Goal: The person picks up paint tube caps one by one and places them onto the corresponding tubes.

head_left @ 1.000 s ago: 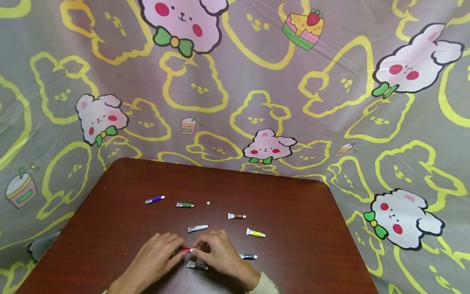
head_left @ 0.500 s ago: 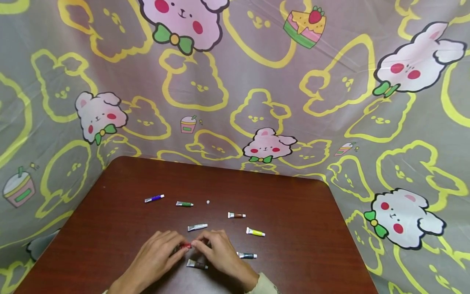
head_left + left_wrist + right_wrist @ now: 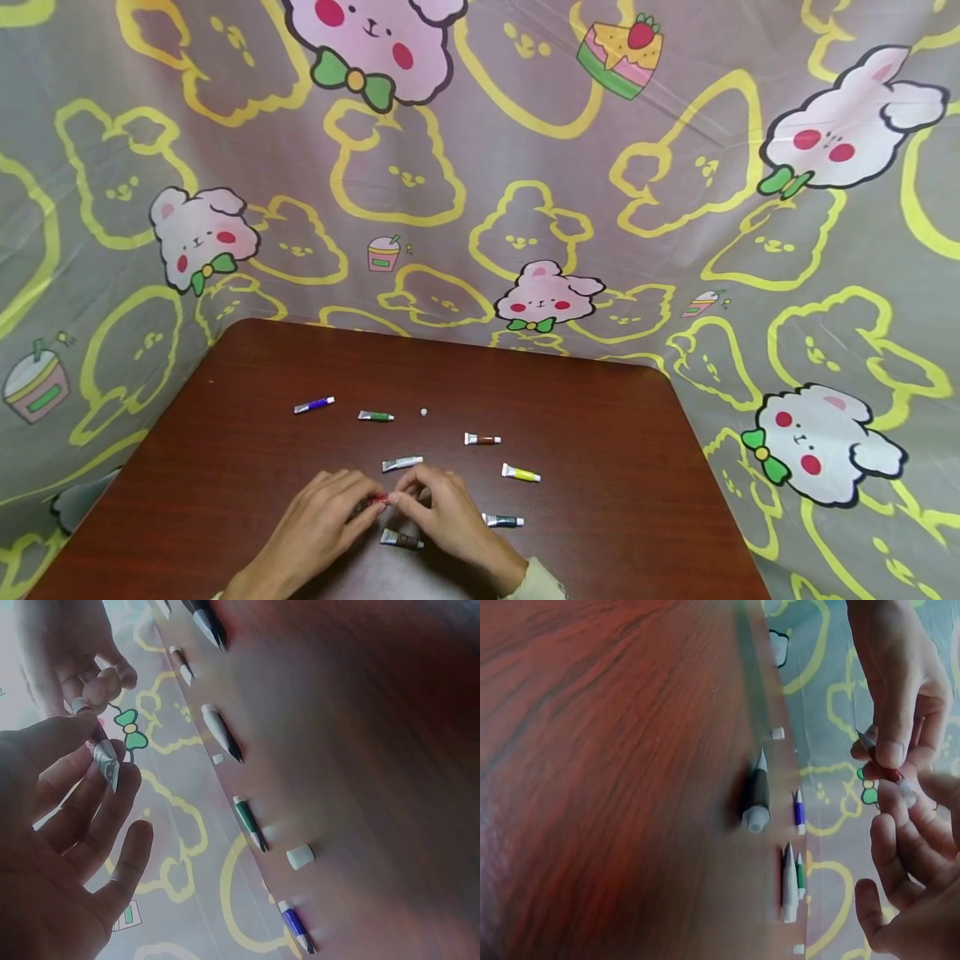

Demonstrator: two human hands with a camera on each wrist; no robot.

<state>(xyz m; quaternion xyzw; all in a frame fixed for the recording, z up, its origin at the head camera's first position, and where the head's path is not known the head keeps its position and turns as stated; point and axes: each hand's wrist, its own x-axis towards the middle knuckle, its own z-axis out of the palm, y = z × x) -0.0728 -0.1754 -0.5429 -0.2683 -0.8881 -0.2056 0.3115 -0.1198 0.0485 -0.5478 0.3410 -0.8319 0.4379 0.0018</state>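
A small red paint tube (image 3: pixel 380 500) is between the two hands, above the table. My left hand (image 3: pixel 322 508) pinches its body between thumb and fingers; in the left wrist view the tube's flat silver end (image 3: pixel 107 766) sticks out past the fingers. My right hand (image 3: pixel 453 517) pinches the other end, where the whitish cap (image 3: pixel 907 796) shows in the right wrist view. Just below the hands lies a dark brown paint tube (image 3: pixel 402 540). A silver-white paint tube (image 3: pixel 402 463) lies just beyond them, and a dark green one (image 3: pixel 504 522) is beside the right hand.
On the brown table (image 3: pixel 600 417) lie more paint tubes: blue (image 3: pixel 315 405), green (image 3: pixel 377 417), reddish-brown (image 3: pixel 482 439) and yellow (image 3: pixel 521 473). A small white cap (image 3: pixel 423 412) sits near the green one; another white cap (image 3: pixel 300 856) shows in the left wrist view. Patterned cloth (image 3: pixel 405 167) surrounds the table.
Both hands have lifted the red paint tube slightly away from the dark brown one. The right fingers now cover its white cap, which showed a second ago. The tubes on the table stay put.
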